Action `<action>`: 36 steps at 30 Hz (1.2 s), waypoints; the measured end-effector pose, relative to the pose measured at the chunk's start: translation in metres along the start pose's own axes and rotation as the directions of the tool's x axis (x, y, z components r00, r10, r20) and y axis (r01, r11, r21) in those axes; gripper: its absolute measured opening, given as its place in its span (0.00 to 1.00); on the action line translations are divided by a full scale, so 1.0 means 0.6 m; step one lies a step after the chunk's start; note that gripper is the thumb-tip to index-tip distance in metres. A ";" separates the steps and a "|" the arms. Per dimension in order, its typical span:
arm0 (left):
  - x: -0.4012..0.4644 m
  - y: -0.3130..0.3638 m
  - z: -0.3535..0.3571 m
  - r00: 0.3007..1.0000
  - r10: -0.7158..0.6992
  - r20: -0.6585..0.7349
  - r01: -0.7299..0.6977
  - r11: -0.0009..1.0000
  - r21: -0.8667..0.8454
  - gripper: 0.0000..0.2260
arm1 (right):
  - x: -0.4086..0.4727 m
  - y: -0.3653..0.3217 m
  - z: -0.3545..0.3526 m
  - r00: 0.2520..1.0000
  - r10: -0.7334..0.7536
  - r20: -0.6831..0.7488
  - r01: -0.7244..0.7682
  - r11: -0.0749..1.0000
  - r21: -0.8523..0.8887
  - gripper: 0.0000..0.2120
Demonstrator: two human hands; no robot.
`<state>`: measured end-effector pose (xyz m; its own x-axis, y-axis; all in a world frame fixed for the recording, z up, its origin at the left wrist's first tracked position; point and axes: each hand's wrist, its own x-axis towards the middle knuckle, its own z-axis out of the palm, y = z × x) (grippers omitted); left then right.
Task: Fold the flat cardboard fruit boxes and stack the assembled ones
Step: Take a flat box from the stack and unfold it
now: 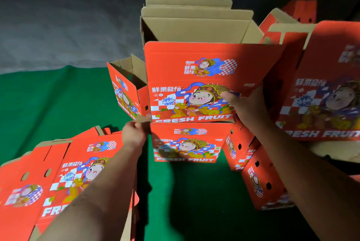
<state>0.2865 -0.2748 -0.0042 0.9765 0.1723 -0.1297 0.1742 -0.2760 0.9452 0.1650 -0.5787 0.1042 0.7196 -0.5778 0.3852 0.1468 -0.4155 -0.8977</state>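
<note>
Stacking looks underway: the assembled fruit box (pixel 192 83) sits atop a lower box (pixel 185 143) on the green surface (pixel 58 104). Right hand (pixel 247 104) grips its right side, thumb across the print; left hand (pixel 134 133) pinches a bottom-left flap (pixel 142 119). Square the corners before letting go.

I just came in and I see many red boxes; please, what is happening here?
A person is assembling printed fruit boxes. Both hands hold an opened box with its top flaps up, above another box on the green floor covering. The right hand grips its lower right side, thumb on the front; the left hand pinches its lower left corner. Flat boxes lie at the left, and more assembled ones at the right.
</note>
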 end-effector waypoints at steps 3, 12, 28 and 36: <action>0.000 -0.003 -0.013 0.995 0.088 -0.039 -0.091 0.990 -0.110 0.11 | -0.005 -0.002 0.015 0.999 -0.014 -0.029 0.013 0.999 -0.047 0.49; -0.033 -0.007 -0.025 0.935 0.088 0.345 -0.096 0.995 0.004 0.31 | -0.020 -0.004 0.041 0.990 -0.051 -0.135 0.042 0.997 -0.068 0.43; -0.067 -0.020 -0.041 0.917 0.385 0.106 -0.398 0.864 0.308 0.18 | -0.086 -0.003 -0.015 0.997 -0.079 -0.012 0.075 0.978 -0.195 0.44; -0.077 0.004 -0.086 0.789 0.536 0.301 -0.600 0.778 0.186 0.45 | -0.083 0.042 -0.031 0.970 0.065 0.234 -0.021 0.982 -0.185 0.36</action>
<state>0.2351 -0.2347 0.0194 0.9017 -0.2967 0.3144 -0.4267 -0.4944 0.7573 0.1199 -0.5736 0.0666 0.8663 -0.4232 0.2654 0.0034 -0.5263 -0.8503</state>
